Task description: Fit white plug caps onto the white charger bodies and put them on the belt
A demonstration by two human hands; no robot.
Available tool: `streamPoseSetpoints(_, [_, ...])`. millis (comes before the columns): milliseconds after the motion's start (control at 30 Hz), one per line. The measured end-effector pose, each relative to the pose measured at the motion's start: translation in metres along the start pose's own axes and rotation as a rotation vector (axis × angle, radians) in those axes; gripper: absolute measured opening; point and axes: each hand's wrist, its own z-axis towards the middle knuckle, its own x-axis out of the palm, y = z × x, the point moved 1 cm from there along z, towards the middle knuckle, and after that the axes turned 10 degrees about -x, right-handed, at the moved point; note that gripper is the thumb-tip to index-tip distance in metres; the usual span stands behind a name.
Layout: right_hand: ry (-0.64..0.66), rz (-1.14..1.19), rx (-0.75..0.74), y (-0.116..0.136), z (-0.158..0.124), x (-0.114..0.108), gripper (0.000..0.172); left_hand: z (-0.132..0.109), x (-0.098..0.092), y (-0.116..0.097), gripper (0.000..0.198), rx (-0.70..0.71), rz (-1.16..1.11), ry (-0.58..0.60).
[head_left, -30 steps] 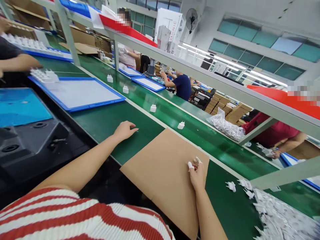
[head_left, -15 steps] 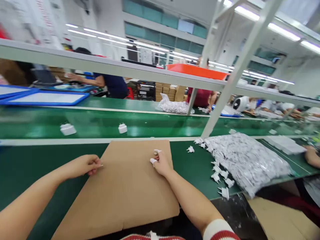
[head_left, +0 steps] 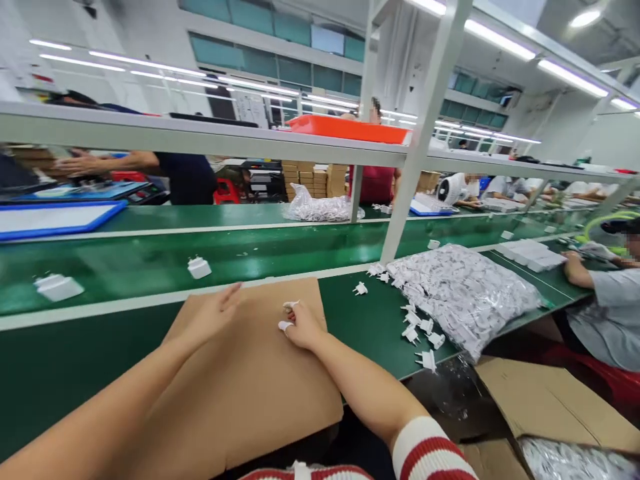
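My left hand [head_left: 217, 313] is over the upper left part of a flat brown cardboard sheet [head_left: 260, 373], slightly blurred, its fingers stretched forward and nothing visible in them. On the sheet's right side is my right hand [head_left: 303, 325], thumb and index finger apart, the other fingers curled. White covers sit on its thumb and index fingertips, and I see nothing between them. Beyond the sheet, two white plug adapters, one near [head_left: 199, 268] and one further left [head_left: 59, 287], lie on the green conveyor belt [head_left: 290, 250].
Right of the sheet lie loose white plug pieces [head_left: 411, 333] and a large clear bag of them [head_left: 463, 287]. A slanted white post [head_left: 407, 193] carries a shelf with an orange tray [head_left: 350, 128]. A co-worker [head_left: 613, 293] sits at the right; an open carton [head_left: 560, 400] stands below.
My left hand has moved right and forward over the cardboard, from a pinch to stretched fingers. The view has turned right; my right hand keeps its pose over the sheet.
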Motion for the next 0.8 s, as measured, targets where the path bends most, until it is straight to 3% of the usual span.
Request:
streamPoseSetpoints(100, [0.004, 0.021, -0.009, -0.002, 0.001, -0.002, 0.049, -0.025, 0.04, 0.0, 0.056, 0.113, -0.135, 0.216])
streamPoseSetpoints(233, [0.023, 0.002, -0.062, -0.004, 0.003, -0.004, 0.044, -0.049, 0.073, -0.001, 0.042, 0.307, -0.041, 0.13])
streamPoseSetpoints(567, [0.04, 0.023, -0.068, 0.003, -0.002, -0.011, 0.034, -0.052, 0.071, 0.002, 0.041, 0.356, -0.002, 0.138])
streamPoseSetpoints(800, [0.021, -0.004, -0.112, 0.005, -0.005, -0.015, 0.03, -0.055, 0.064, 0.0, 0.044, 0.379, 0.012, 0.231])
